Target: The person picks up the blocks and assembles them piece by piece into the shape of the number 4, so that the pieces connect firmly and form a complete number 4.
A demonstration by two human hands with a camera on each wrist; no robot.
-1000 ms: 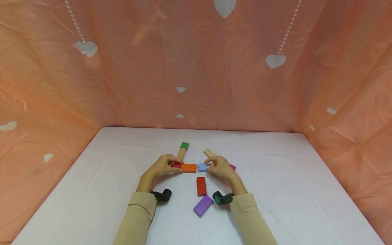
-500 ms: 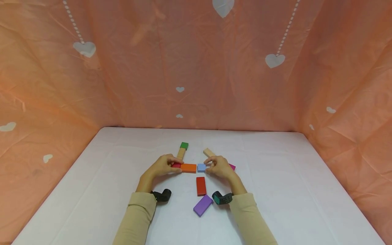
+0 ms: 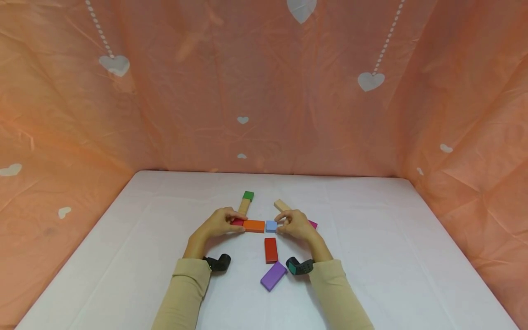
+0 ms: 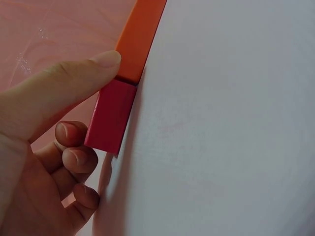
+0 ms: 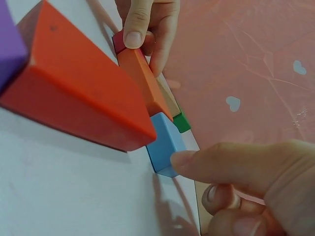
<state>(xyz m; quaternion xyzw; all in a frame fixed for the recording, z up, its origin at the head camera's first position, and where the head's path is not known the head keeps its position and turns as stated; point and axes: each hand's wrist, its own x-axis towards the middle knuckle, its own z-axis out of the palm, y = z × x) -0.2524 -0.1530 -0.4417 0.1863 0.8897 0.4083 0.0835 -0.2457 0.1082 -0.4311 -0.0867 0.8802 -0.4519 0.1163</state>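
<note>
Two blocks are in your grasp: your left hand (image 3: 217, 223) has thumb and fingers curled round the crimson block (image 4: 112, 117), end to end with the orange block (image 3: 253, 226); your right hand (image 3: 294, 224) pinches the blue block (image 3: 271, 226) at its right end, just beside the orange one; the red block (image 3: 271, 250) and purple block (image 3: 273, 276) lie nearer you on the white tabletop (image 3: 379, 252).

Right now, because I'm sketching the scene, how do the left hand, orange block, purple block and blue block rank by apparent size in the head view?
1. Left hand
2. Purple block and orange block: fairly close, and purple lies nearer, so ranking them is unsure
3. Blue block
</note>
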